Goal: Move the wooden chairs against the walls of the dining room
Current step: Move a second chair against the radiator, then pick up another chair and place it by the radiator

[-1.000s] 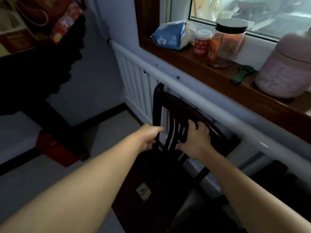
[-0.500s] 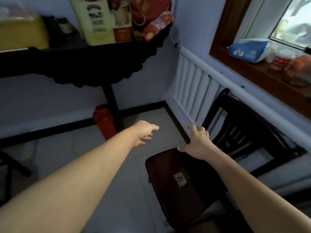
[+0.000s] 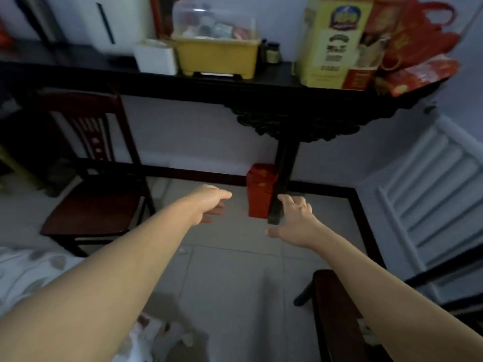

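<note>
Our left hand (image 3: 209, 205) and right hand (image 3: 295, 218) hang loose, empty, before console table (image 3: 261, 87). One wooden chair (image 3: 94, 178) sits under table's left end, second chair (image 3: 337, 317) beside radiator (image 3: 428, 194). Risk, we judge: next swing clipping table leg (image 3: 283, 178), jolting stacked boxes.

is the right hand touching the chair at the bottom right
Apart. The head view shows the right hand with fingers spread over bare floor, well ahead of the chair at the bottom right.
</note>
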